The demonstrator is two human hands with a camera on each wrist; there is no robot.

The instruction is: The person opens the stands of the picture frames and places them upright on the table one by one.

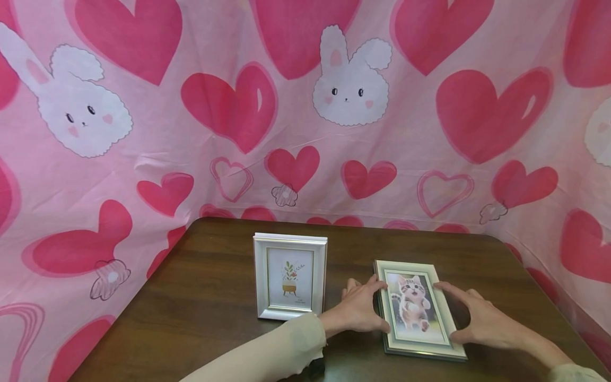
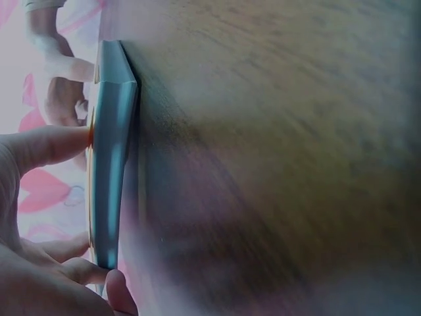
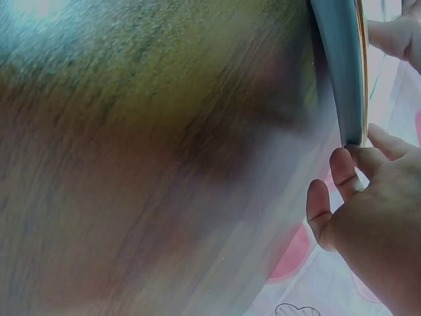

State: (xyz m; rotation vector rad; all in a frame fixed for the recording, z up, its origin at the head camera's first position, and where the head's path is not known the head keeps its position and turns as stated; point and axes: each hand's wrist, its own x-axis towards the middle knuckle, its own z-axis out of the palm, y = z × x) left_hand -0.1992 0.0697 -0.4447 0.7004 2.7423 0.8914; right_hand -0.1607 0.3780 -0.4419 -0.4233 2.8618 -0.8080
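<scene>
Flanking the cat frame (image 1: 418,313) from both sides, the two hands sit low on the table (image 1: 200,297). The left hand (image 1: 359,310) has its fingers curled against the frame's left edge, thumb near the bottom corner. The right hand (image 1: 482,318) arches over the right edge, fingertips on the rim and thumb at the lower corner. Each hand pinches its own side, which would steady the frame evenly.

The cat frame lies flat, face up, towards the front right of the table. From the left wrist view its edge (image 2: 112,164) shows as a thin grey-blue strip, with a fingertip (image 2: 62,141) on its face. The right wrist view shows fingers (image 3: 345,174) tucked at the frame's corner (image 3: 345,72) — though both views are blurred, so whether the frame is lifted off the wood at all, I cannot tell.

Just left of it, apart from the hands, a plant frame (image 1: 290,276) stands upright facing the person.

The table is dark wood with a visible grain. Behind and around it hangs a pink cloth (image 1: 305,106) printed with red hearts and white rabbits — draped close on three sides like a booth.
</scene>
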